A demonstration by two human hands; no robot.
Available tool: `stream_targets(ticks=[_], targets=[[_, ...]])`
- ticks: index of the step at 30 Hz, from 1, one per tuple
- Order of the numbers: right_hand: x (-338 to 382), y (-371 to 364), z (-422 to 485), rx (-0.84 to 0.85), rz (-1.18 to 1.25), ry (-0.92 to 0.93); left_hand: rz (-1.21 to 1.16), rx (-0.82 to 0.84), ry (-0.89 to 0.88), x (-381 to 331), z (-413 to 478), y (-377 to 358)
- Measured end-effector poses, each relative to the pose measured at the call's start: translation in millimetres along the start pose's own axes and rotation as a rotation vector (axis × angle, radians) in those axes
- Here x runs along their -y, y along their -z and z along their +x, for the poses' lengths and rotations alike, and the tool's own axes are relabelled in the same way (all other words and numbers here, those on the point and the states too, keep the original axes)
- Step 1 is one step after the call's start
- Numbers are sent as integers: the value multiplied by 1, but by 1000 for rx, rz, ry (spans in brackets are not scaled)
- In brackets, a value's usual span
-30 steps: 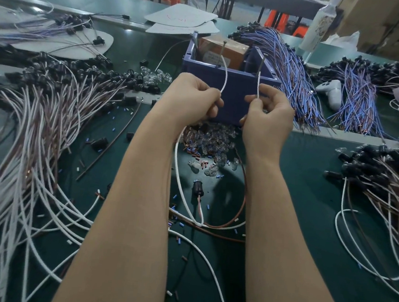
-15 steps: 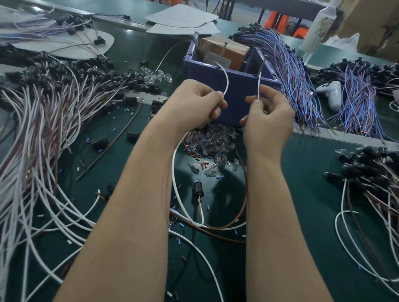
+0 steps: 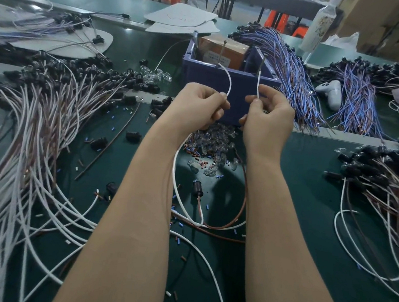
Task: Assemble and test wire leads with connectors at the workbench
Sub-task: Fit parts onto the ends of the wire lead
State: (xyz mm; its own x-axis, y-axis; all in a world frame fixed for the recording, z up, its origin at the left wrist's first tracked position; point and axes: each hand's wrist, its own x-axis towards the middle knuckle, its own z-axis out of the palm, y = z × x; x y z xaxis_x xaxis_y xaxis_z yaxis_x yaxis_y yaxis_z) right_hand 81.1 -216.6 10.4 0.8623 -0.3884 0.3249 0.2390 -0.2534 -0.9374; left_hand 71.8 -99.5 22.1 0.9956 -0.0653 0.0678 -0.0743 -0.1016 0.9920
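My left hand [image 3: 201,106] pinches a white wire [image 3: 228,80] that arcs up to a metal pin at the rim of the blue box [image 3: 236,91]. My right hand [image 3: 268,118] pinches a second white wire end [image 3: 258,87], held upright against another pin on the box. Both wires hang down between my forearms to a black connector [image 3: 197,188] lying on the green mat, joined there by a brown wire [image 3: 238,213]. A heap of clear plastic parts [image 3: 210,143] lies just below my hands.
A large bundle of white and brown leads with black connectors [image 3: 39,111] fills the left. A similar bundle [image 3: 390,183] lies right. Blue-purple leads [image 3: 288,74] lie behind the box, beside a white controller [image 3: 331,91]. Cut insulation bits [image 3: 179,224] litter the green mat [image 3: 309,210].
Both hands have dropped slightly in view and the left hand's wire now bows in a wider arc toward its pin. The grips are unchanged.
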Motion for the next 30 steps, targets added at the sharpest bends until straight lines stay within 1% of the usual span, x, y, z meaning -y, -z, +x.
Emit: stream_targets(ticks=[13,19,30], targets=[[-3,-1,2,-21,11,-5,-19,8,4,1,1,0],[-3,-3,1,32,9,-10,7,3,5,2,1,-1],[1,0,-1,34,22,-7,28,-8,16,1,0,-1]])
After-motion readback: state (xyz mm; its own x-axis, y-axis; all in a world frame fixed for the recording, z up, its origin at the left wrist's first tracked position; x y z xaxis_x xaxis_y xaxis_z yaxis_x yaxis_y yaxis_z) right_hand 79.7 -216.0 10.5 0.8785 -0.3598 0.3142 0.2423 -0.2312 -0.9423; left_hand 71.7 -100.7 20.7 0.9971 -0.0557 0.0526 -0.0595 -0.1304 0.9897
